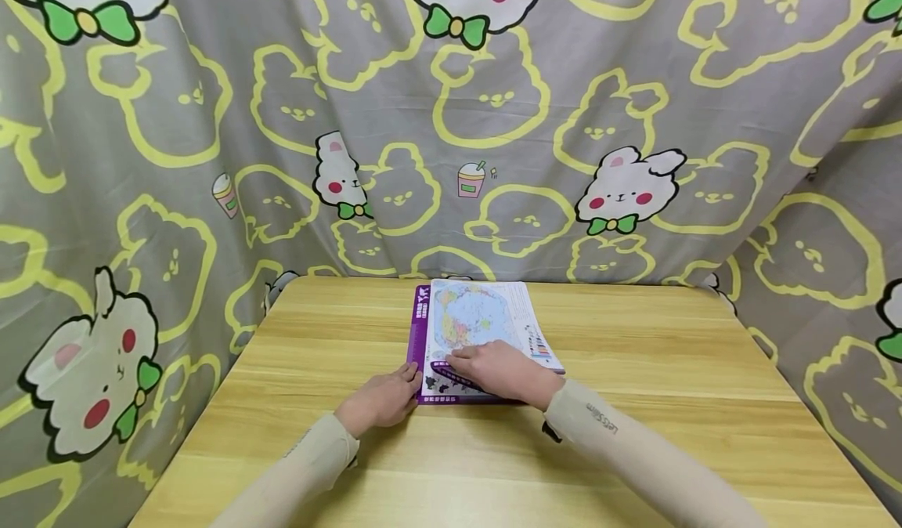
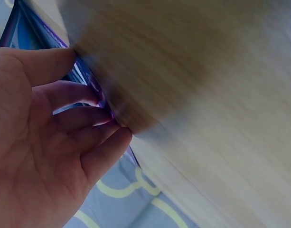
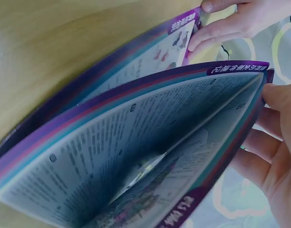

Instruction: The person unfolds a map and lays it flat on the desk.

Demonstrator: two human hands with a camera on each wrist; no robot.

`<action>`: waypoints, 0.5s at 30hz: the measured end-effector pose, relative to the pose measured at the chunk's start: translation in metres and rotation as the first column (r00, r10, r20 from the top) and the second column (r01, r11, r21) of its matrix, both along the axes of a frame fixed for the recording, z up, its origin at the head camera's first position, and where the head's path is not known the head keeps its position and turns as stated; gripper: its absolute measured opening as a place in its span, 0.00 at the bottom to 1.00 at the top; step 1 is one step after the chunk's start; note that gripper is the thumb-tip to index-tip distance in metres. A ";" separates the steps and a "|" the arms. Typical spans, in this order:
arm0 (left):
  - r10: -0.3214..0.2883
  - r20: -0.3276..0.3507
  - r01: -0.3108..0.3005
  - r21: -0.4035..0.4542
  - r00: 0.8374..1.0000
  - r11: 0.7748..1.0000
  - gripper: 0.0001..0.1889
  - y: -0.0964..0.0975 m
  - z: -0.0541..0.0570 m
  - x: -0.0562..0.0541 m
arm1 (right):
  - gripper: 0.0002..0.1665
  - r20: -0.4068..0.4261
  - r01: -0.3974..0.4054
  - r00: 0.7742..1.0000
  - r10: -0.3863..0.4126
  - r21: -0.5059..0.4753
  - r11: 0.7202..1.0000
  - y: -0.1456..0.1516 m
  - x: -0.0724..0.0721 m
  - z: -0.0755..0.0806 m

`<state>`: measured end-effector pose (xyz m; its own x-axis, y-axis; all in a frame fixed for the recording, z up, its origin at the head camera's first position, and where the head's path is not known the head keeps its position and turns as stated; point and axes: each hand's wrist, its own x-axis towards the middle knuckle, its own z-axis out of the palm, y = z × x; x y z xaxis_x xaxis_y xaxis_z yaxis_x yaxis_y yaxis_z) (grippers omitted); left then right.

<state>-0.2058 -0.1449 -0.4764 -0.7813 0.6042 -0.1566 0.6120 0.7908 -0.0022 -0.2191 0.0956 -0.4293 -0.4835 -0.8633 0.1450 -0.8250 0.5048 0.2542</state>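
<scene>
A folded world map [image 1: 486, 320] with purple borders lies at the far middle of the table. My left hand [image 1: 384, 397] is at its near left corner; in the left wrist view the fingertips [image 2: 122, 135] and thumb touch along the purple edge. My right hand [image 1: 503, 367] is over the near part of the map, holding its upper folded layers by the corner. In the right wrist view, the thumb [image 3: 274, 97] is at that corner with the fingers behind the outer face. The layers gape apart there, showing printed text inside, while the bottom sheet [image 3: 150, 52] lies beneath.
The wooden table [image 1: 634, 450] extends on both sides of the map and towards me. A grey curtain [image 1: 395, 113] with yellow outlines and white cartoon animals hangs right behind the table and along its sides.
</scene>
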 end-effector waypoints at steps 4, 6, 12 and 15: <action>-0.006 -0.011 0.006 -0.006 1.000 1.000 0.26 0.000 -0.001 0.000 | 0.19 -0.052 -0.008 0.999 0.007 -0.019 1.000 0.005 0.002 0.005; -0.008 -0.012 0.008 -0.004 1.000 1.000 0.26 0.001 -0.001 0.000 | 0.19 -0.070 -0.014 0.997 0.012 -0.028 1.000 0.007 0.002 0.007; -0.005 -0.009 0.005 -0.014 1.000 1.000 0.27 0.001 -0.001 0.000 | 0.21 -0.090 -0.028 0.996 0.024 -0.043 0.999 0.014 0.004 0.013; 0.000 -0.003 0.000 -0.024 1.000 1.000 0.27 0.001 0.000 0.000 | 0.21 -0.099 -0.037 0.995 0.031 -0.060 0.998 0.018 0.005 0.016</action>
